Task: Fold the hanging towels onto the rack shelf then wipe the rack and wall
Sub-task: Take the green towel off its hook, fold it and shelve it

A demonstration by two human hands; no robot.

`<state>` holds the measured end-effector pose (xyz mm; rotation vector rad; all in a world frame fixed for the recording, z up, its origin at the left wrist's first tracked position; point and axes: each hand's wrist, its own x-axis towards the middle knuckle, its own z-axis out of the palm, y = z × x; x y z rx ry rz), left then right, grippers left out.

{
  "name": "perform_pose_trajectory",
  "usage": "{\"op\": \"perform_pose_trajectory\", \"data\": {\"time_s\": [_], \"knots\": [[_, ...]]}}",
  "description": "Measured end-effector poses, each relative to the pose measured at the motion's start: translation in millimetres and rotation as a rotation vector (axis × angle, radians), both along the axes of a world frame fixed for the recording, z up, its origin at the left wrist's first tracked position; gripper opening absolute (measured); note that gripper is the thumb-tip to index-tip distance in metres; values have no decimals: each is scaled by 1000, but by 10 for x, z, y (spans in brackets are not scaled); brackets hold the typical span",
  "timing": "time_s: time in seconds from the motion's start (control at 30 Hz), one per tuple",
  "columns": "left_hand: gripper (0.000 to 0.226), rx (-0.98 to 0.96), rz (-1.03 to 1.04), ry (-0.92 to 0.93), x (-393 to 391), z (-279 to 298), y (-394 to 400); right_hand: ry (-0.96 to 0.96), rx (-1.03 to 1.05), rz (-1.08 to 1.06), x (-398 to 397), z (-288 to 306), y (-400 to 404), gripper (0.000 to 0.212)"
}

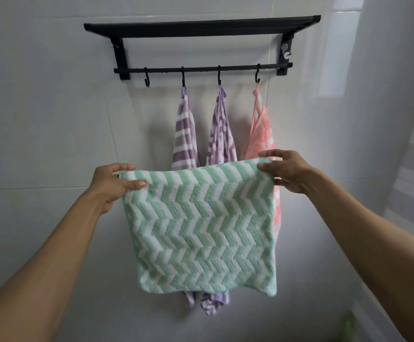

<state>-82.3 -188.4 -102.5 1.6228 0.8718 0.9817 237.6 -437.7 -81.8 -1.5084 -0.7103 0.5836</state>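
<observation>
below the black rack (202, 27), the left hand (113, 185) and right hand (286, 170) each pinch a top corner of the green towel (201, 230), fingers clamped on it; two purple towels (185, 134) and a pink towel (261, 134) hang from the rack's hooks behind.

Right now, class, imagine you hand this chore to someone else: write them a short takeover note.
Left hand and right hand each pinch a top corner of the green zigzag towel, held spread below the black rack.
Two purple striped towels and a pink towel hang on hooks; the leftmost hook is empty.
Nothing visible on the shelf. Left: all folding, then wiping.
</observation>
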Motion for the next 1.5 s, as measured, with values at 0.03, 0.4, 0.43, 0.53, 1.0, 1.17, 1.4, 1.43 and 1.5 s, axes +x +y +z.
{"op": "perform_pose_trajectory", "data": {"time_s": [0.03, 0.4, 0.43, 0.53, 1.0, 1.17, 1.4, 1.43, 1.5], "knots": [[53, 0, 1, 8, -5, -20, -9, -24, -36, -1, 0, -21, -2, 37], [49, 126, -11, 296, -100, -151, 87, -224, -283, 157, 29, -56, -66, 57], [41, 151, -9, 337, -115, -162, 95, -332, -348, 142, 17, -77, -59, 49], [25, 171, -51, 381, -192, -84, 42, -505, -507, 151, 17, -70, -63, 36], [58, -330, -95, -125, -295, -191, 91, 165, -73, 307, -239, -608, -78, 91], [71, -455, -286, 95, -365, -283, 56, 371, -89, 414, -378, -763, -89, 52], [87, -486, -376, 55, -382, -404, 77, 474, 26, 396, -383, -814, -131, 50], [82, -493, -354, 50, -383, -433, 84, 487, 16, 392, -359, -858, -127, 53], [68, -525, -312, 8, -374, -497, 74, 529, 19, 387, -370, -890, -128, 51]]}}
